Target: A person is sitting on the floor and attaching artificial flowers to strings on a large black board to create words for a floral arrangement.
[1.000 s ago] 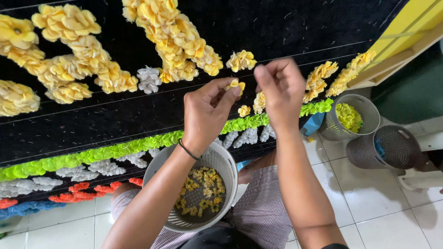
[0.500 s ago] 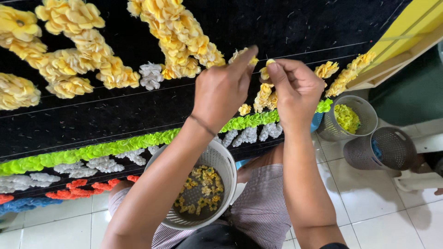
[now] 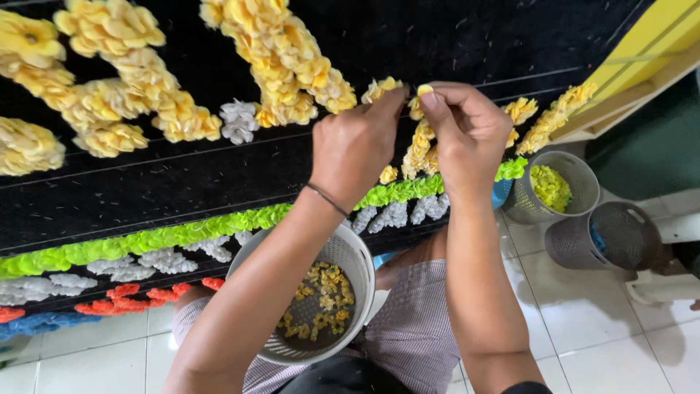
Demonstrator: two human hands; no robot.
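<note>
Yellow flower [image 3: 425, 90], mostly behind fingertips [image 3: 430, 102]

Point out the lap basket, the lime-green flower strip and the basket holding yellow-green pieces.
lap basket [image 3: 359, 257], head view, on its right rim.
lime-green flower strip [image 3: 182, 235], head view, on its middle stretch.
basket with yellow-green pieces [image 3: 577, 166], head view, on its upper right rim.

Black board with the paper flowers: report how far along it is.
Done: thick yellow clusters fill the upper black board, and a green strip runs across with white tufts and red tufts below. In hand: the left hand and right hand pinch a yellow flower at the board. Left: bare black patches, and yellow flowers in the lap basket.
</note>
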